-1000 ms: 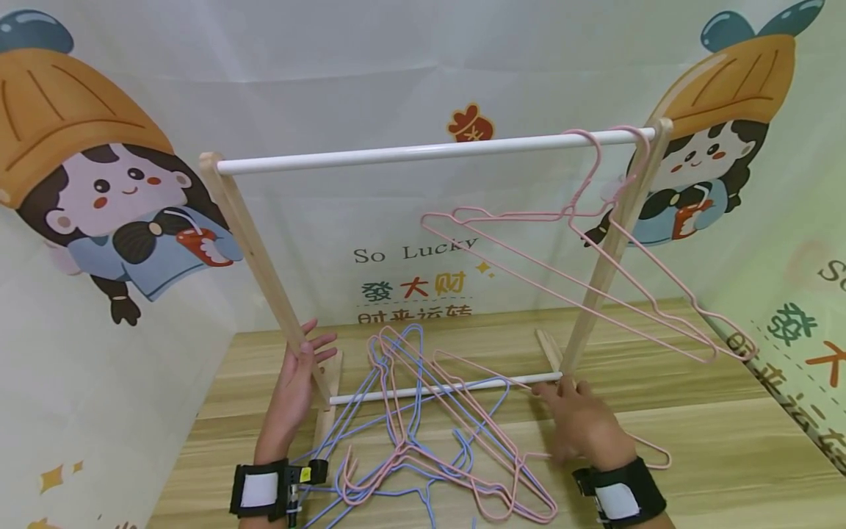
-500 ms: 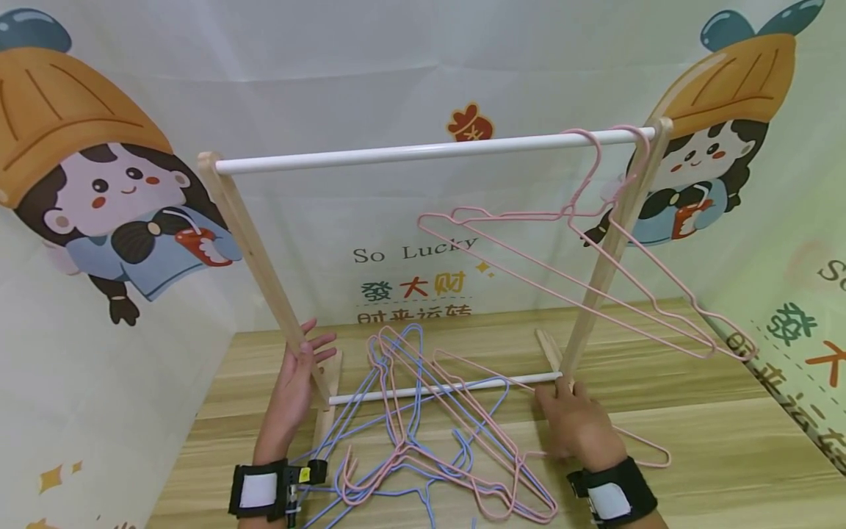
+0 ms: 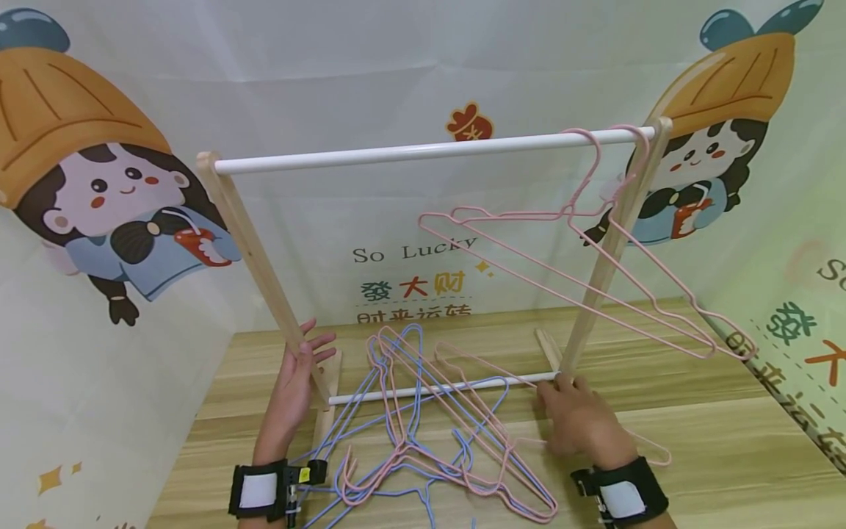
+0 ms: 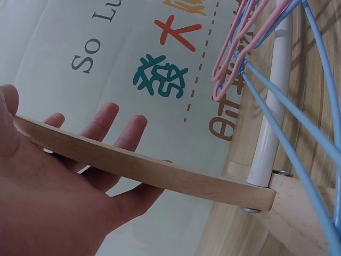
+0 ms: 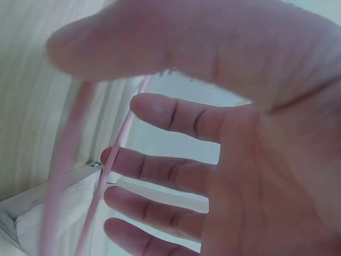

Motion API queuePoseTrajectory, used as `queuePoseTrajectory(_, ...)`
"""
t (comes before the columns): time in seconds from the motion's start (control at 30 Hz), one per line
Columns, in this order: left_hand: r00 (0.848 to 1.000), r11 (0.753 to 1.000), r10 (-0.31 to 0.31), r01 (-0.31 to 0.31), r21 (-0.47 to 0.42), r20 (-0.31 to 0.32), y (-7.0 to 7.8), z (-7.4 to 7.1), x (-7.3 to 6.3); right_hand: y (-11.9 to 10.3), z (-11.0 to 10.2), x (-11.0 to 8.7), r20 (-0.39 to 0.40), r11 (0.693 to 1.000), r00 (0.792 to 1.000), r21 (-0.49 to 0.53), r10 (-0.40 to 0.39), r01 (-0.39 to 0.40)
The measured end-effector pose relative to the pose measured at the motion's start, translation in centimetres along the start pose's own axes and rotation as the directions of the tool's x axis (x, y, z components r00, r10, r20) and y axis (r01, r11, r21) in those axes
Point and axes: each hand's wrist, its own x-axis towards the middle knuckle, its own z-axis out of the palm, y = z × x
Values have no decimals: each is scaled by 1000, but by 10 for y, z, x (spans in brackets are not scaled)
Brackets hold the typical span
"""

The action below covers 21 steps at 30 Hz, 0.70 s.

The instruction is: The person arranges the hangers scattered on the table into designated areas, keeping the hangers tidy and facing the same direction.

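My left hand (image 3: 295,393) holds the left wooden post (image 3: 246,235) of a clothes rack low down, thumb on one side and fingers behind, as the left wrist view shows. At the foot of the right post, my right hand (image 3: 584,426) holds a pink hanger (image 5: 68,154) by its wires. The thumb lies over one wire and the fingertips meet the other; the hand covers part of the hanger. Between my hands, several pink and blue hangers (image 3: 400,445) lie tangled over the rack's lower white bar (image 3: 377,395).
Two pink hangers (image 3: 570,213) hang at the right end of the rack's upper white bar (image 3: 396,153). A printed cloth backdrop (image 3: 370,88) stands behind and beside the wooden-patterned surface (image 3: 700,419). Both wrists wear black straps.
The pink hanger under my right hand has shifted slightly, its left end now a little higher in view. The right hand has moved only slightly; my left hand keeps still on the post.
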Motion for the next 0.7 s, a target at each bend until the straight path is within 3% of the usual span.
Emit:
queuePoseTrajectory(0.13, 1000, 1000, -1, 1, 2, -1, 0, 0, 0, 7, -4, -1, -25, 994, 999, 98, -49, 51)
queuePoseTrajectory(0.27, 1000, 1000, -5, 5, -2, -3, 1, 1, 0, 12, -7, -2, -61, 973, 992, 192, -114, 124)
queuePoseTrajectory(0.37, 1000, 1000, -6, 6, 0, -3, 1, 1, -1, 13, -12, -3, -55, 957, 990, 258, -127, 137)
queuePoseTrajectory(0.5, 1000, 1000, -7, 7, 10, -2, 0, 0, -1, 14, -17, -3, -34, 945, 990, 296, -136, 140)
queuePoseTrajectory(0.7, 1000, 1000, 0, 0, 3, 0, 0, 0, 0, 20, -22, -2, -70, 914, 970, 325, -232, 242)
